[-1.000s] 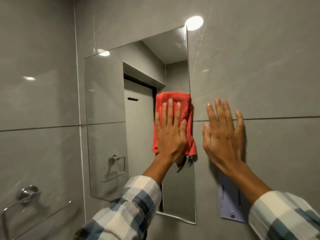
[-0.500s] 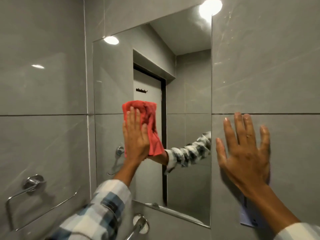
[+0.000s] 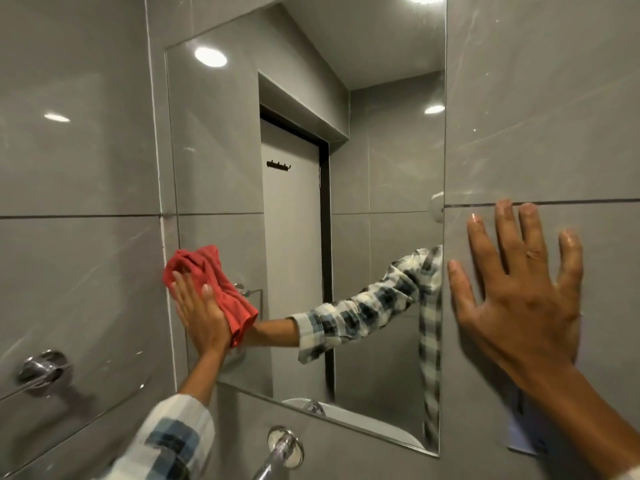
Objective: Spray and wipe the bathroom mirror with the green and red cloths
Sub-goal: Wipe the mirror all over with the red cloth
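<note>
A tall frameless mirror (image 3: 388,188) is set into the grey tiled wall. My left hand (image 3: 201,313) presses a crumpled red cloth (image 3: 214,275) flat against the glass at the mirror's left edge, about halfway up. The reflection shows my checked sleeve reaching toward the cloth. My right hand (image 3: 519,296) rests flat on the wall tile just right of the mirror, fingers spread, holding nothing. No green cloth or spray bottle is in view.
A chrome towel rail (image 3: 41,372) is fixed to the wall at lower left. A chrome tap (image 3: 282,452) juts out below the mirror. A pale blue wall plate (image 3: 523,434) sits low on the right, partly behind my right forearm.
My left hand has slid the red cloth from the mirror's right side across to its left edge and lower. My right hand has stayed flat on the wall.
</note>
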